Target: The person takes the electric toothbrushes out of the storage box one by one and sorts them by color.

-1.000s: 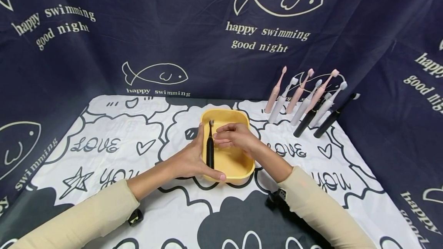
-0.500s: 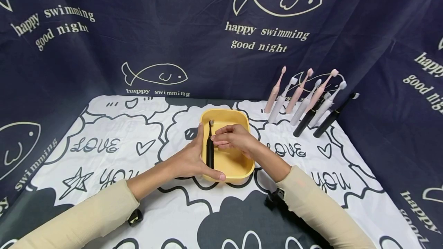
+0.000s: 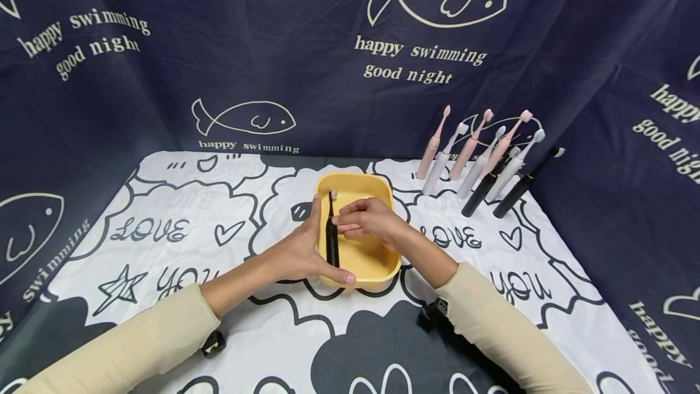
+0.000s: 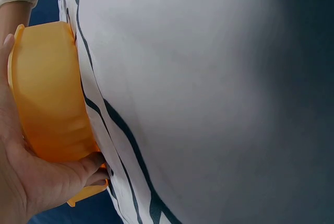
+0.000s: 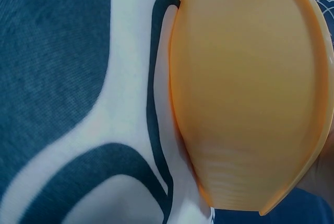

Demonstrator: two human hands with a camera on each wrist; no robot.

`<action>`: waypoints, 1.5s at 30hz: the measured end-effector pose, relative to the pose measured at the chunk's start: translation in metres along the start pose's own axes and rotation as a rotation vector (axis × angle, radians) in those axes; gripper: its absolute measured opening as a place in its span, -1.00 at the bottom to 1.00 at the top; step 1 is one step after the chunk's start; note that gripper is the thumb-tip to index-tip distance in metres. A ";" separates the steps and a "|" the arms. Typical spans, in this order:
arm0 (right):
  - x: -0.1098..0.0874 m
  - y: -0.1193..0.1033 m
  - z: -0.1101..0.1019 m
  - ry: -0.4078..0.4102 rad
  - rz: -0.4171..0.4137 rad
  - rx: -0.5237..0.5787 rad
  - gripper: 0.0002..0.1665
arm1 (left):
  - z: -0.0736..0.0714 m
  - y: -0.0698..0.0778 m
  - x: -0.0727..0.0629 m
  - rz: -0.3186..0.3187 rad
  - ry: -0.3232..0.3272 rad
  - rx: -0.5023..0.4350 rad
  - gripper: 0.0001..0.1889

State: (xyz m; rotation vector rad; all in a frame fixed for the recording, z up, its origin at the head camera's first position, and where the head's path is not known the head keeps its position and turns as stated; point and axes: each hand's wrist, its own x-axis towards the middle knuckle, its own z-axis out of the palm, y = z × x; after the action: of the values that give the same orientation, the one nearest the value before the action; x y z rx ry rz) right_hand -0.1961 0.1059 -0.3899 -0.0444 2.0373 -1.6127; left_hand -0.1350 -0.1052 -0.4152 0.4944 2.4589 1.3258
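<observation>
A black electric toothbrush (image 3: 332, 242) lies lengthwise along the left side of a yellow box (image 3: 372, 269), its bristle head toward the far end. My left hand (image 3: 301, 254) grips the box at its near left corner, thumb across the near rim and fingers along the left wall. In the left wrist view the fingers bend against the box's outer wall (image 4: 49, 93). My right hand (image 3: 374, 221) reaches in over the right rim. Its fingertips touch the toothbrush near the top of the handle, without closing round it. The right wrist view shows only the box's outer side (image 5: 250, 93).
Several electric toothbrushes stand upright at the back right of the table: pink (image 3: 429, 157), white (image 3: 435, 172) and black (image 3: 481, 193) ones. A black-and-white printed cloth (image 3: 180, 248) covers the table. Dark blue fabric (image 3: 328, 47) hangs behind and at both sides.
The right hand's fingertips have moved slightly left, from just beside the toothbrush to touching it. The left hand and the box have kept their places.
</observation>
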 end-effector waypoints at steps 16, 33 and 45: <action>-0.001 -0.001 0.000 -0.019 0.016 -0.032 -0.49 | -0.001 -0.003 0.002 0.025 0.009 -0.009 0.97; 0.007 0.001 0.000 -0.116 0.035 -0.076 -0.55 | 0.000 -0.003 0.002 -0.011 0.007 0.006 0.99; 0.011 0.003 0.002 -0.178 0.043 -0.021 -0.64 | -0.001 -0.003 0.003 0.006 -0.004 -0.021 0.99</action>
State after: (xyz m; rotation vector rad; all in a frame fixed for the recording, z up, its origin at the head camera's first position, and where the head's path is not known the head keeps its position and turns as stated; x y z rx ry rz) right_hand -0.2039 0.1014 -0.3969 -0.1456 1.9061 -1.5050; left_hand -0.1380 -0.1059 -0.4174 0.4996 2.4392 1.3506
